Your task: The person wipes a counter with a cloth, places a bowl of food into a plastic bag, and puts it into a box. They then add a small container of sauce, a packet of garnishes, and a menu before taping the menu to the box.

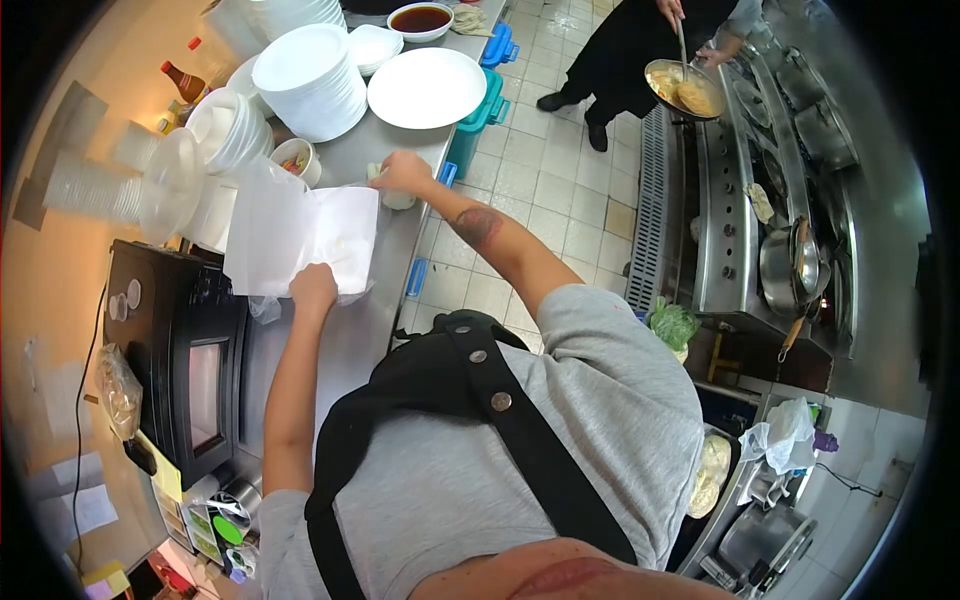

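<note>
We judge the step in hand to be handling the white sheet, left of centre; our left hand's fingers grip its lower edge. Our right hand's grasp, we cannot tell. The next move calls for 2 steady hands: there's room lower on the counter, but the plate stack crowds above.

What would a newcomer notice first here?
Probably the bright white sheet at centre-left, its lower edge gripped by the left hand, with the right hand just beyond it near the counter's edge. Next, the tall stack of white dishes at upper left, beside a broad white plate. Then, at upper right, a co-worker in black holding a pan of food by the stove.
</note>
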### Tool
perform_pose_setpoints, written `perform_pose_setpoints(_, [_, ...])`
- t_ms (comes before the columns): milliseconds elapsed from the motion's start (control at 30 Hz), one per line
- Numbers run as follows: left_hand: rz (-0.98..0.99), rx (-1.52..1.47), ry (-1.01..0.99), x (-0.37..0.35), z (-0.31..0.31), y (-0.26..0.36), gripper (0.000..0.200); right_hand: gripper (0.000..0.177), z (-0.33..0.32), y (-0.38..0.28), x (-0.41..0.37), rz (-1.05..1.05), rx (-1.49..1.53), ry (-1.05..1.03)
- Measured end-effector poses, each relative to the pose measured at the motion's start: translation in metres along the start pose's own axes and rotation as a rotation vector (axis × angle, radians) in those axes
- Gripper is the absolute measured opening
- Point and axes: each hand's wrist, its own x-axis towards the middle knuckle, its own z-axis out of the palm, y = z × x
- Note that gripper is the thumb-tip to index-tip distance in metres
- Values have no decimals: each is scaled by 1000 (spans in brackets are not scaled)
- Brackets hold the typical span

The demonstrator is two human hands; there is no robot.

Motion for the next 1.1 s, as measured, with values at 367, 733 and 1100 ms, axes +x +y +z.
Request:
perform_pose_setpoints(367, [66, -571, 497, -105, -18, -15, 30, 40, -65, 80, -6, 219, 617, -246])
perform_pose_setpoints(733, [-462, -837, 424, -336, 105, -114, 31, 44, 60, -45, -256, 259, 1052, -470])
perform_pose_setpoints(1100, [-471, -823, 354, -437, 153, -143, 32, 58, 141, -136, -175, -416, -202, 310])
